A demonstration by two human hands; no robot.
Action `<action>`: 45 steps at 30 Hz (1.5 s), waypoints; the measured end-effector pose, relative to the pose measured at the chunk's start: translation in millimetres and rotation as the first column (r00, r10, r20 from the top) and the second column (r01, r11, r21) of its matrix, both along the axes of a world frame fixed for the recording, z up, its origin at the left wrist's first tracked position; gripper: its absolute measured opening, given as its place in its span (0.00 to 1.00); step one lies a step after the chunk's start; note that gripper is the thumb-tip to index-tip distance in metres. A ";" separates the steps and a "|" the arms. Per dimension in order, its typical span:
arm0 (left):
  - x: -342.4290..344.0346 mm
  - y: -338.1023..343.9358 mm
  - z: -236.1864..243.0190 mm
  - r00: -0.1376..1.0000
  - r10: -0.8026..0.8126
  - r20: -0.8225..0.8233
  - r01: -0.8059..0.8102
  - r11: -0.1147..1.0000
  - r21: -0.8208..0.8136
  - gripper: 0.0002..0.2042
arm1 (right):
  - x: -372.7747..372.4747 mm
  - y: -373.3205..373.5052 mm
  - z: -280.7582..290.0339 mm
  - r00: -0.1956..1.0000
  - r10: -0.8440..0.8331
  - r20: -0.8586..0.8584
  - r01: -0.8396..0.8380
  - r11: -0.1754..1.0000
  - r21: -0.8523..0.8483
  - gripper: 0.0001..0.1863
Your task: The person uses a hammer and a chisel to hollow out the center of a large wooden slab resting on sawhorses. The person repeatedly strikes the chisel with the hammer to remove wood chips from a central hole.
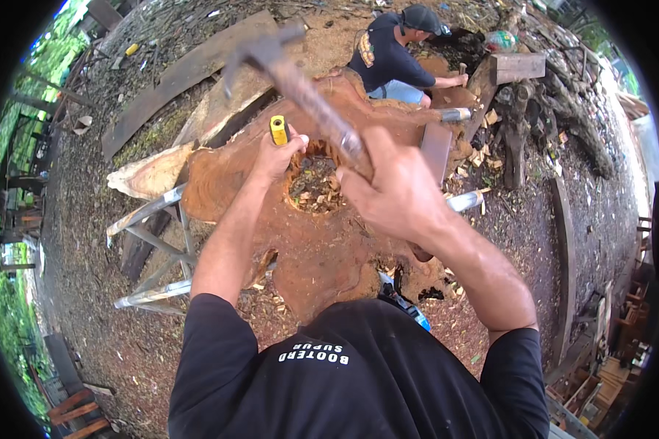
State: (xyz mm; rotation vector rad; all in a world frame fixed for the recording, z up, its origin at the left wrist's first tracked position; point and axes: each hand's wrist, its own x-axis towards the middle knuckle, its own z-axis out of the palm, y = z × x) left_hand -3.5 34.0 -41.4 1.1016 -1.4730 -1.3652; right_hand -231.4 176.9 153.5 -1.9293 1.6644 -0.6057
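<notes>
Head view, near to far. Our right hand (399,194): grip closed round the handle of a hammer (300,91), raised and blurred above the slab. We judge the hammer head-heavy and stiff, best held low on the handle, as here. Our left hand (277,154): grip closed on a chisel (278,130) with a yellow butt, upright at the rim of a hollow (315,183) full of chips. Slab (322,249): reddish wood, heavy and rigid by our judgement, resting on a metal frame (154,249). Beyond: planks (176,77) on littered ground, and another person (392,51) crouched at the slab's far end.
</notes>
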 end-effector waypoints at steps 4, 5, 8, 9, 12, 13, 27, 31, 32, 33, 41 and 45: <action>-7.5 5.7 11.5 1.000 -0.022 -0.010 0.021 0.999 -0.028 0.06 | -3.5 1.4 32.2 0.951 0.040 0.305 0.101 0.897 -0.431 0.17; -7.3 3.9 8.6 1.000 -0.022 -0.010 0.022 0.999 -0.029 0.06 | -1.4 0.2 33.2 0.902 0.076 0.426 0.168 0.847 -0.505 0.18; -15.5 6.1 8.7 1.000 0.011 -0.014 -0.011 1.000 -0.026 0.06 | 4.2 -3.0 -45.3 1.000 -0.024 0.001 0.024 0.999 -0.047 0.18; -15.6 11.4 4.8 1.000 0.004 -0.015 -0.004 1.000 -0.025 0.06 | 2.4 -3.8 -63.4 0.998 0.008 -0.064 -0.007 1.000 0.013 0.18; -10.7 4.0 3.0 0.998 -0.018 0.064 0.019 1.000 -0.015 0.05 | 0.5 -14.2 -56.2 0.995 0.028 -0.098 -0.022 0.998 0.054 0.18; -7.8 1.5 2.5 0.998 -0.013 0.065 0.014 1.000 -0.020 0.05 | -0.2 -15.9 -41.5 0.997 0.005 -0.072 -0.003 0.999 0.037 0.18; -5.5 -7.1 -16.0 0.998 0.028 0.050 -0.027 0.999 -0.025 0.05 | -1.1 -25.4 -68.1 0.993 0.042 -0.113 -0.045 0.999 -0.027 0.19; 4.9 -3.4 -12.1 0.988 -0.055 0.147 0.053 0.998 0.014 0.05 | -1.1 -17.3 -2.7 0.995 -0.049 0.085 0.054 0.996 -0.067 0.16; 5.4 -4.2 -13.6 0.992 -0.051 0.111 0.052 0.999 -0.007 0.06 | -3.4 -12.9 25.2 0.982 -0.070 0.177 0.088 0.991 -0.097 0.15; 3.8 -3.3 -14.4 0.996 -0.050 0.074 0.053 0.998 -0.029 0.06 | -6.9 -11.3 36.9 0.966 -0.048 0.254 0.134 0.933 -0.335 0.15; -6.5 -5.9 -24.2 0.996 -0.005 0.090 0.004 1.000 0.014 0.08 | 1.0 -11.2 -96.6 0.988 0.041 -0.147 -0.038 0.999 0.023 0.17; -5.7 -9.0 -19.2 0.996 -0.018 0.093 0.019 1.000 -0.004 0.08 | -9.8 -24.3 -45.1 0.998 -0.059 -0.028 0.058 0.997 -0.043 0.18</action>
